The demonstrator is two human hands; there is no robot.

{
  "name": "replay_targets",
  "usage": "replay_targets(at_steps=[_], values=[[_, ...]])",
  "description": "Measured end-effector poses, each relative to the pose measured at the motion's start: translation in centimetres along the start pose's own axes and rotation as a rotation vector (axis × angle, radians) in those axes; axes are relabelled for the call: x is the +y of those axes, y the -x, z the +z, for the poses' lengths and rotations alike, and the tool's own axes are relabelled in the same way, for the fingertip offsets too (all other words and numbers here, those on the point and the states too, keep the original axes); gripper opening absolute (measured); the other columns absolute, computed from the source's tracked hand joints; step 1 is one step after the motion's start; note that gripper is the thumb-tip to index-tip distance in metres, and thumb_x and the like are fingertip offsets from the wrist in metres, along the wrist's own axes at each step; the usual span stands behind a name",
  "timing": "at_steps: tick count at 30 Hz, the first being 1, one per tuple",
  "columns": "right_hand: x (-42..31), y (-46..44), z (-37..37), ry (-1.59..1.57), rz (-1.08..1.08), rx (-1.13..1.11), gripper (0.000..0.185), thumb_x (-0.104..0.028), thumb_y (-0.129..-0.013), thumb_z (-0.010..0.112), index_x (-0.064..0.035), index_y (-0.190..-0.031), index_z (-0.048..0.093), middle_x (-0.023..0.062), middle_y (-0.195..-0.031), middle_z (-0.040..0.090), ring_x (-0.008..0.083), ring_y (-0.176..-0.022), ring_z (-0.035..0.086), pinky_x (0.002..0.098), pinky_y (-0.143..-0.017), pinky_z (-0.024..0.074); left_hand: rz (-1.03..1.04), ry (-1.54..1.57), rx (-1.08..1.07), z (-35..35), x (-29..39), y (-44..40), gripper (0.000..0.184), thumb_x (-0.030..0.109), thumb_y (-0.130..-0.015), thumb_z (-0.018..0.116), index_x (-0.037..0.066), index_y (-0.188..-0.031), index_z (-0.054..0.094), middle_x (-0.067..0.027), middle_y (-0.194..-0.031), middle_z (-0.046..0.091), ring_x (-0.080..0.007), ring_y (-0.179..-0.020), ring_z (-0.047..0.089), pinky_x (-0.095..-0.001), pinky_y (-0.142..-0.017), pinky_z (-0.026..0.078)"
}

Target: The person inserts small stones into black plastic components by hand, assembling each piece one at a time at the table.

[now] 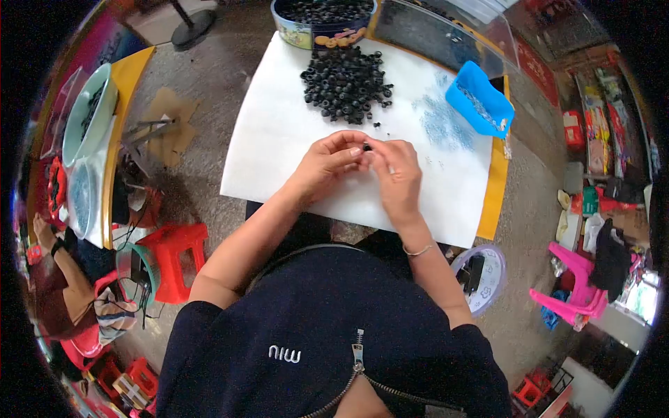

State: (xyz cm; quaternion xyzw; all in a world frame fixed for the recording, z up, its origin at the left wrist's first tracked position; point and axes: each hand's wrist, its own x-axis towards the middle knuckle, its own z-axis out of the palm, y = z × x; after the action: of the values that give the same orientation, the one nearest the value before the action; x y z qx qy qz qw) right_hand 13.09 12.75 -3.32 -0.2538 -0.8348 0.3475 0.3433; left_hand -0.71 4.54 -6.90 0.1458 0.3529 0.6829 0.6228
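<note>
Over the near part of the white sheet (268,132), my left hand (327,166) and my right hand (398,177) meet at the fingertips. Both are closed in a pinch around a small black part (367,147), mostly covered by the fingers. Just beyond them lies a heap of small black ring-like parts (345,87), with a few loose bits on its near side. To the right, tiny bluish pieces (444,122) are scattered across the sheet beside a blue plastic tray (463,87) holding more of them.
A round patterned tub (293,33) full of black parts stands at the far edge, beside a clear bin (439,31). At left, another person's arm (70,275) is near a second table with a pale green basin (104,115). A red stool (174,261) stands below it.
</note>
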Motion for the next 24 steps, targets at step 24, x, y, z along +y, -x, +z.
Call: replay_targets(at_steps=[24], values=[[8.9,3.1,-7.8,0.420,0.217,0.188,0.009,-0.014,-0.081,0.065,-0.0065,-0.087,0.064,0.0076,-0.086,0.060,0.0251,-0.084,0.056,0.0371,-0.076,0.0410,0.018,0.052,-0.025,-0.4,0.3,0.4,0.020,0.011,-0.093,0.058,-0.001,-0.109,0.059,-0.0107,-0.096,0.064,-0.0144,-0.079,0.061,-0.0283,-0.078,0.051]])
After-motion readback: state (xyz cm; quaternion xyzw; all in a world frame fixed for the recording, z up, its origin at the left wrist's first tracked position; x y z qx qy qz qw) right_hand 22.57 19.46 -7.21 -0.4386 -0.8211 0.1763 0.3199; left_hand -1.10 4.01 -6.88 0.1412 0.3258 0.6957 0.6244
